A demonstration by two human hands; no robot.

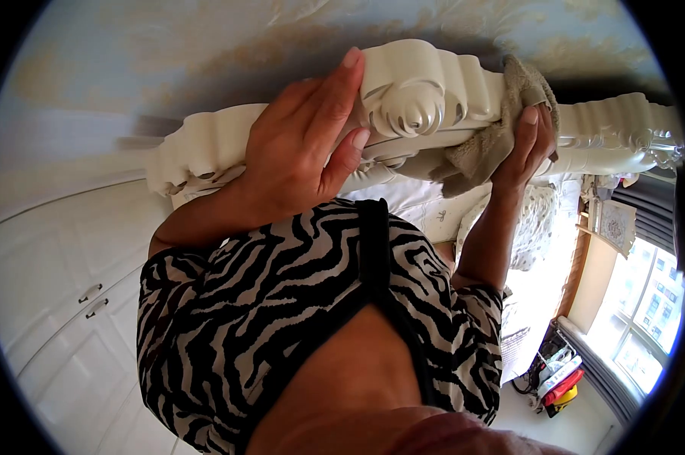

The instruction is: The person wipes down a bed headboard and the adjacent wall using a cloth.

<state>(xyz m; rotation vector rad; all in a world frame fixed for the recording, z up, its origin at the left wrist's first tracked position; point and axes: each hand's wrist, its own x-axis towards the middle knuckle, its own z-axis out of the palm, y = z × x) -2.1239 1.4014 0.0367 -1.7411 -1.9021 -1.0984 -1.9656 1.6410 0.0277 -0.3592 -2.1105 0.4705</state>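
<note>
A cream carved headboard [471, 91] with scrolls and a rosette at its centre runs across the top of the view. My left hand [301, 140] lies against it just left of the rosette, fingers stretched out, thumb apart, holding nothing. Right of the centre, my right hand [526, 148] grips a grey-beige cloth [479, 155]. That cloth is draped over the headboard's top edge and hangs down its front. Part of my right fingers is hidden behind the fabric.
Patterned wallpaper [206, 38] rises behind the headboard. White cupboard doors [69, 258] stand on the left. Below the headboard are white bedding and a patterned pillow [536, 235]. At the right are a window [646, 318], grey curtains [653, 205] and a rack with bags [561, 383].
</note>
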